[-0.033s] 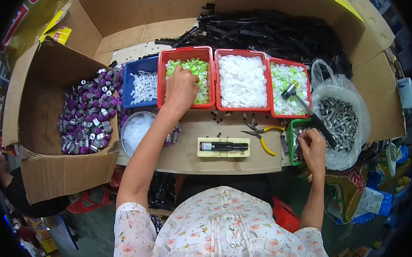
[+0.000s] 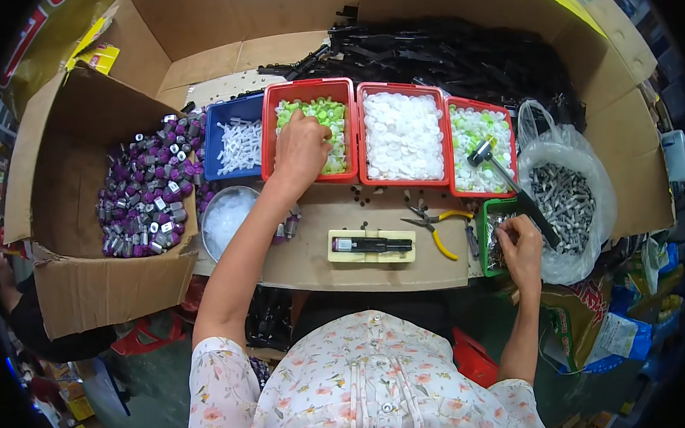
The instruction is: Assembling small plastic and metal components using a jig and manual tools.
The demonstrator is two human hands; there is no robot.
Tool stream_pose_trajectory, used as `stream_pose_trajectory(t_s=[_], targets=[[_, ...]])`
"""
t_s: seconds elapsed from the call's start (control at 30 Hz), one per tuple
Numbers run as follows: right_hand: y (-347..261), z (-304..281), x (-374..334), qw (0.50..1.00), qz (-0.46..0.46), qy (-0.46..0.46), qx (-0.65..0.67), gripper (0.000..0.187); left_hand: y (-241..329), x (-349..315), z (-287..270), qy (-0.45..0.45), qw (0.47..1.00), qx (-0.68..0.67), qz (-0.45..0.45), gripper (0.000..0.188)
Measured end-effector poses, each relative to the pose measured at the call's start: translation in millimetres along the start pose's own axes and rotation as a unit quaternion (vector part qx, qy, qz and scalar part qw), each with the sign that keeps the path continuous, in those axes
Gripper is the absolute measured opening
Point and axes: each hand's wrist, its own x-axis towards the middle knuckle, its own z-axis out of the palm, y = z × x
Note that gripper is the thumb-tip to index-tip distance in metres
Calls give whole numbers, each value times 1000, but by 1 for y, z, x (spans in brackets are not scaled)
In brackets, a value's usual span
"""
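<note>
Left of centre, far: left hand (image 2: 303, 146) reaches into leftmost red bin (image 2: 352, 141). At right: right hand (image 2: 521, 247) rests curled at green bin (image 2: 482, 237). Either's grip: cannot tell.

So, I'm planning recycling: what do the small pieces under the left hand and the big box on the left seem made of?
Green and white pieces: probably plastic, smooth-looking, given their bright, even colour. Big box: matt brown cardboard, going by its folded flap.
</note>
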Motion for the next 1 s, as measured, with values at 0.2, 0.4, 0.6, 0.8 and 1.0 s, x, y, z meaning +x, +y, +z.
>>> stream_pose_trajectory(t_s=[0.2, 0.4, 0.6, 0.8, 1.0], targets=[[-10, -4, 2, 998, -6, 27, 62, 7, -4, 1, 1, 13, 1000, -28, -7, 16], [-48, -1, 6, 991, -64, 36, 113, 6, -7, 7, 3, 12, 999, -41, -5, 16], [-88, 14, 22, 972, -150, 15, 181, 10, -15, 11, 4, -22, 990, -128, -52, 16], [-112, 27, 31, 964, -184, -3, 193, 12, -13, 16, -6, -84, 977, -177, -87, 16], [-124, 34, 36, 956, -204, -18, 211, 11, -19, 13, -1, -69, 983, -155, -64, 11]])
